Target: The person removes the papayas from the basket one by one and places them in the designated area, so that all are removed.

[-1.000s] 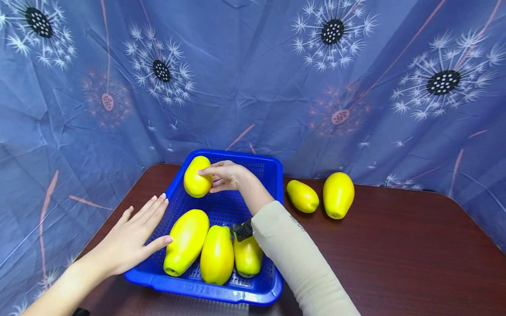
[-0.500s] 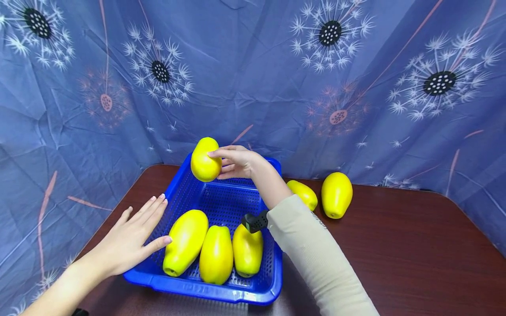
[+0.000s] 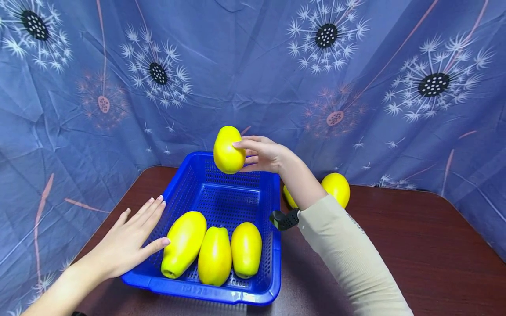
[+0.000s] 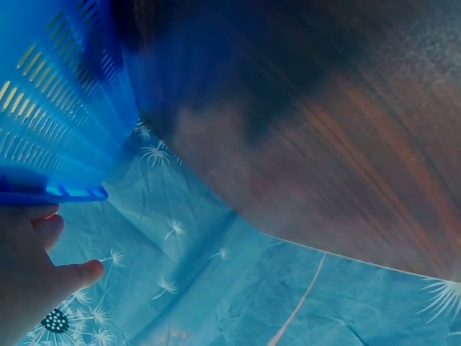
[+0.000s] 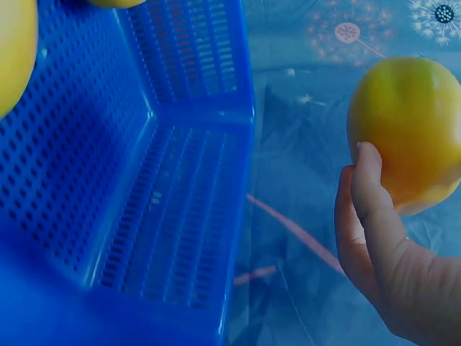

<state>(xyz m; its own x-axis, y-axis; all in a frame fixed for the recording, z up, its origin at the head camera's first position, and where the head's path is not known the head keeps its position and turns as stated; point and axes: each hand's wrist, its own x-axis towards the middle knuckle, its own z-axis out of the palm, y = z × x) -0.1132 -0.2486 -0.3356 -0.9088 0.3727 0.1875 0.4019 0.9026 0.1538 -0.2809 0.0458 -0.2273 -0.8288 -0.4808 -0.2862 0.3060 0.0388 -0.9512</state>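
Note:
My right hand [image 3: 266, 154] grips a yellow papaya [image 3: 227, 148] between thumb and fingers, raised over the far part of a blue plastic basket [image 3: 189, 295]. In the right wrist view this papaya [image 5: 410, 130] hangs beside the basket wall [image 5: 169, 216], with the thumb against its side. My left hand [image 3: 128, 241] lies with straight fingers at the basket's left rim. The left wrist view shows some of its fingers below the basket's rim [image 4: 54, 194]. Inside the basket's near half lie three papayas, left [image 3: 183, 243], middle [image 3: 215, 256] and right [image 3: 247, 250].
On the brown table [image 3: 395, 245], right of the basket, lie two more papayas. One [image 3: 336, 188] is partly behind my right forearm, the other [image 3: 290, 198] mostly hidden by it. A blue dandelion-print cloth [image 3: 245, 66] hangs behind and to the left.
My right hand has lifted the papaya up from inside the basket and carried it rightward. My forearm now covers parts of the two table papayas. The left hand stays at the rim.

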